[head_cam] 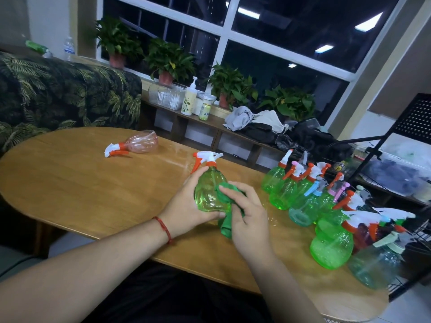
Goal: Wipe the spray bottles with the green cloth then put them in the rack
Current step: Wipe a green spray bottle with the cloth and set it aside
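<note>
While my left hand (186,206) curls round the green spray bottle (207,192), holding it upright over the wooden table (93,183), my right hand (247,217) grips the green cloth (225,226) and presses it against that bottle's right side, the cloth's tail hanging below my palm. To the right of this bottle stands a crowd of other spray bottles (303,199), mostly green. Further right of it is the black rack (417,117). Well off to its upper left, a pink bottle (142,143) lies on its side.
</note>
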Demonstrator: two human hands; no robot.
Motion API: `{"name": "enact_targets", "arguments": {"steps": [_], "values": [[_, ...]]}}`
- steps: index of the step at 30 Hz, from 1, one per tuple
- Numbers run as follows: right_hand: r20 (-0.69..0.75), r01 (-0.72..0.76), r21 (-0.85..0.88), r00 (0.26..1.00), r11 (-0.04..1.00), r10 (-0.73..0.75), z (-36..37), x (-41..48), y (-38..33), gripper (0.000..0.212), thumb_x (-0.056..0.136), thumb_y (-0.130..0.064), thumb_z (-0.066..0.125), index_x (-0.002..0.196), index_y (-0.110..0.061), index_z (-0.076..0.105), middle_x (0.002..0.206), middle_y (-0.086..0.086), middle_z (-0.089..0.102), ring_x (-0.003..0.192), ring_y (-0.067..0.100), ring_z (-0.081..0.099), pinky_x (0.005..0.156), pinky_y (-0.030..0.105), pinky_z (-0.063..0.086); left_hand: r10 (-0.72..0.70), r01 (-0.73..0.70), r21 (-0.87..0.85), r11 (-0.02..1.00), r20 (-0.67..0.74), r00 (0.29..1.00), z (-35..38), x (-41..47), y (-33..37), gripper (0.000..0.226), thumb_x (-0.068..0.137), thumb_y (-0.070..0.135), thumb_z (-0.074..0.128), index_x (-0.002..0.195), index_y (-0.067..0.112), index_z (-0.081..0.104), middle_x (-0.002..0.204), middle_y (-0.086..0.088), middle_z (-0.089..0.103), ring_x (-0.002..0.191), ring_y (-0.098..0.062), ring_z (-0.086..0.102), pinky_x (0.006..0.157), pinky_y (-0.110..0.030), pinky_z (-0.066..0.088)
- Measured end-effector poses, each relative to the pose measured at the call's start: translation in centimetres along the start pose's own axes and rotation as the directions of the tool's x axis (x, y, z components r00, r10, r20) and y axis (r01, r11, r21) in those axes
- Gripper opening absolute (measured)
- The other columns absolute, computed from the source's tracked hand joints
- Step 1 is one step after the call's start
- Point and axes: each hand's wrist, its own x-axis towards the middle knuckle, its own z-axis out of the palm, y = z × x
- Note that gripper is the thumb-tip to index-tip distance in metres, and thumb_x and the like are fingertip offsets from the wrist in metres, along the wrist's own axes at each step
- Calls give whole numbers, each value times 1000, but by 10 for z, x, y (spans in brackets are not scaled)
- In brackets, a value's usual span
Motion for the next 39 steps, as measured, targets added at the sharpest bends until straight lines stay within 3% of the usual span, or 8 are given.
{"name": "enact_targets", "arguments": {"steps": [9,13,17,21,25,29,31,39], "values": [[45,67,-2,997,998,-67,-11,-18,5,63,94,25,53,124,-23,80,140,-5,62,137,10,58,111,17,43,-17,17,-10,1000,-32,999,1,2,2,124,52,69,98,157,47,36,155,11,51,139,-6,54,115,-39,49],[89,73,18,993,997,-74,-13,-5,5,63,93,25,53,123,-23,81,139,-5,63,136,14,59,113,20,44,-51,48,-83,995,-36,998,0,4,-1,122,53,63,102,156,49,37,152,6,57,137,-15,58,114,-47,50],[104,41,-15,994,999,-39,-9,20,-1,61,94,22,50,124,-22,80,135,-8,64,133,6,58,110,15,43,-41,40,-61,997,-16,999,-3,3,-1,123,56,60,102,159,46,35,155,8,53,142,-12,54,118,-46,47],[138,-92,7,986,996,90,-8,54,-5,57,97,16,47,121,-23,81,128,-12,67,126,-2,59,111,18,45,8,-7,-26,1000,33,999,-1,-4,7,121,57,64,98,158,50,34,159,12,47,145,-2,47,122,-39,42],[172,-325,121,938,938,303,-14,78,1,55,96,11,48,109,-28,84,123,-7,76,119,10,68,112,44,53,43,-41,-21,999,90,995,2,-9,14,118,58,62,98,156,53,33,160,15,45,145,-2,46,122,-37,41],[196,-466,373,885,803,422,-15,70,2,53,98,11,47,116,-25,83,124,1,79,119,26,73,111,55,54,59,-56,-67,996,55,997,-1,-9,16,118,62,50,102,160,43,36,155,11,52,143,-12,53,119,-45,46],[171,-461,413,886,785,430,-9,62,2,52,100,10,48,121,-24,81,126,0,78,120,24,72,111,54,54,60,-57,-67,996,38,998,-2,-10,17,117,63,50,101,160,41,36,154,10,54,142,-12,54,118,-46,46],[46,-208,203,978,957,203,-7,43,-8,56,100,17,48,124,-22,79,137,-3,66,132,5,59,117,24,44,19,-20,-53,998,-28,999,1,-6,11,114,64,59,98,158,43,35,153,12,55,141,-11,54,119,-45,45]]}}
